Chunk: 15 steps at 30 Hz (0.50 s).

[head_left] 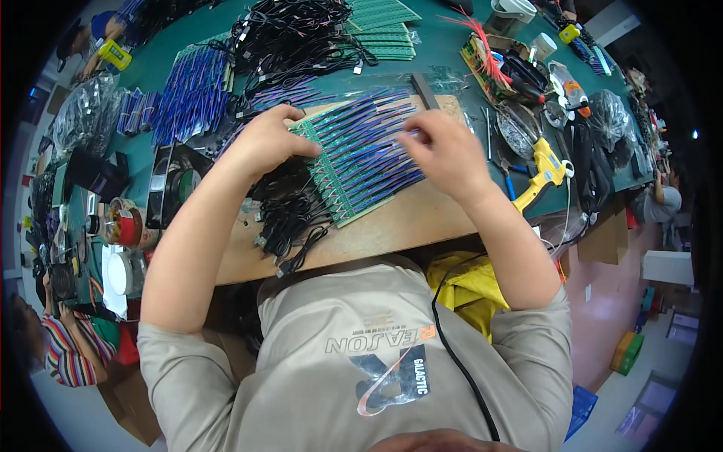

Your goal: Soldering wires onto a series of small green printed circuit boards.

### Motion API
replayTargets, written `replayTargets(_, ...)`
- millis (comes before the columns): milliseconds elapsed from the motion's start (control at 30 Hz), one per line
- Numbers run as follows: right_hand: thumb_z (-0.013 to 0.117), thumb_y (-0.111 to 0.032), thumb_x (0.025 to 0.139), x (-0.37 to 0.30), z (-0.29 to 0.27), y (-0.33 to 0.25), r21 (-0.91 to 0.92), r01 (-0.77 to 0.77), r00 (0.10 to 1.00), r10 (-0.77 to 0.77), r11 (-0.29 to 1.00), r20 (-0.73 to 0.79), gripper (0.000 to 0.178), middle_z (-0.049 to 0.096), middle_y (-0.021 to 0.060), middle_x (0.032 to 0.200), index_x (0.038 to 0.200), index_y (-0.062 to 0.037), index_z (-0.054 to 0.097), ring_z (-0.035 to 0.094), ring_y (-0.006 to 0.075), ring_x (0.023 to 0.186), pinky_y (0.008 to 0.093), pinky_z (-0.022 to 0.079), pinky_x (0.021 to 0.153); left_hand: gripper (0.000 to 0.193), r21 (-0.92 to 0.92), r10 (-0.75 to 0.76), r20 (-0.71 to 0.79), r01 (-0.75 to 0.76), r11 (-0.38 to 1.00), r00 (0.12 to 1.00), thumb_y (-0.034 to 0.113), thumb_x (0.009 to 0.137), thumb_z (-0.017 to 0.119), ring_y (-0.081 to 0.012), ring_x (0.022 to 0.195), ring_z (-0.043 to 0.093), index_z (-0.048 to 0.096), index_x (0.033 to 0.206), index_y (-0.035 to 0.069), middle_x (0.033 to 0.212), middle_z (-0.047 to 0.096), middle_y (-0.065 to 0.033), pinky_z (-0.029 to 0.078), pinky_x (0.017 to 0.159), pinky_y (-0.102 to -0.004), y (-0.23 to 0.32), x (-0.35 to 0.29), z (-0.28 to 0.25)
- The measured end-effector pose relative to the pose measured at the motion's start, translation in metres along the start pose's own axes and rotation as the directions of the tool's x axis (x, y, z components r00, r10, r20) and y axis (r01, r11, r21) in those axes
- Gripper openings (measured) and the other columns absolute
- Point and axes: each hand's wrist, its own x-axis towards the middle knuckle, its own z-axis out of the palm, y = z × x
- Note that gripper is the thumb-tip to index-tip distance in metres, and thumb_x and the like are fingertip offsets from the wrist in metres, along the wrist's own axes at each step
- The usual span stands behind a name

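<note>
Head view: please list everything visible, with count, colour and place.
PCB panel: one, green with blue-purple strips, centre.
Wooden board: one, tan, beneath panel.
Coiled cables: several, black, panel's lower left.
Cable heap: one, black, top.
Bare panels: several, green, top.
Strip piles: several, blue-purple, upper left.
Glue gun: one, yellow, right.
Wire bunch: one, red, upper right.
Tabletop: one, green, behind.
Small clutter: uncounted, mixed, edges.
People: several, varied clothing, edges.
Left hand: one, bare, panel's left.
Right hand: one, bare, panel's right.

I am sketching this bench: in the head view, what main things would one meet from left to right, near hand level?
Plastic bag, blue-purple strips, left hand, strip-covered green board, right hand, yellow gun-shaped tool.
</note>
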Motion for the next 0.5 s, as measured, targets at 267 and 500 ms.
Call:
replayTargets(267,0.077,-0.038,0.070,0.047,0.047,-0.022,-0.110,-0.179,0.793,0.209,0.978,0.572,0.033,0.070,0.0129,0.086,0.083,-0.0084,0.069,0.067,0.0296,0.084,0.0382,0.052,0.077,0.065,0.217,-0.063,0.044,0.052,0.975,0.997,0.011,0.059,0.084,-0.0214,0.085,0.062,0.058,0.117,0.000,0.099,0.065,-0.0138,0.048,0.077,-0.0319,0.008,0.011,0.017)
replayTargets(500,0.079,-0.037,0.071,0.061,0.055,-0.024,-0.168,-0.127,0.730,0.207,0.977,0.651,0.034,0.067,0.0106,0.075,0.081,-0.0062,0.067,0.064,0.0235,0.072,0.0355,0.050,0.069,0.062,0.137,-0.147,0.010,0.144,0.980,0.989,0.006,0.054,0.085,-0.0238,0.089,0.059,0.060,0.110,0.000,0.096,0.064,-0.0134,0.046,0.079,-0.0335,0.007,0.015,0.023)
